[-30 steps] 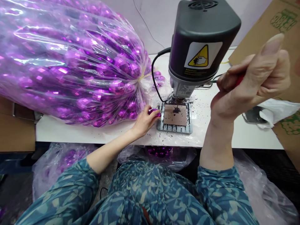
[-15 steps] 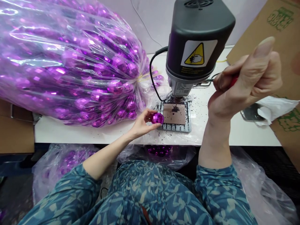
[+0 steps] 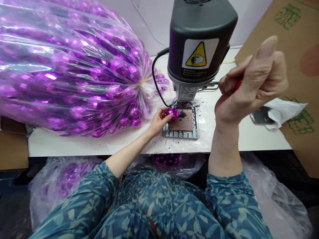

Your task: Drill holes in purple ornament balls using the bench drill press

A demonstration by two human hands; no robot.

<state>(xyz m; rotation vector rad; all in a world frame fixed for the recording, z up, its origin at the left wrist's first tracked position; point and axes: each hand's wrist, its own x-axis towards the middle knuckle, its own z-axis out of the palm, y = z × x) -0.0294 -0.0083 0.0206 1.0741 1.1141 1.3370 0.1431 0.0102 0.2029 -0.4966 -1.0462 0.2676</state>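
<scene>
A glossy, faceted purple ball [image 3: 173, 113] is pinched by the left hand [image 3: 159, 122] at the far left corner of a flat, brown rectangular plate [image 3: 183, 125] strewn with dark shavings [image 3: 183, 114]; the right hand [image 3: 251, 84], raised, thumb upright, grips a red-handled metal lever [image 3: 238, 84].

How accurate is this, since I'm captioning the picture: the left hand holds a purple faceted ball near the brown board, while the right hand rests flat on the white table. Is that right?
Not quite: the right hand isn't flat on the white table. The head view shows it raised and closed around a red handle. The left hand does hold a purple faceted ball near the brown board.
</scene>
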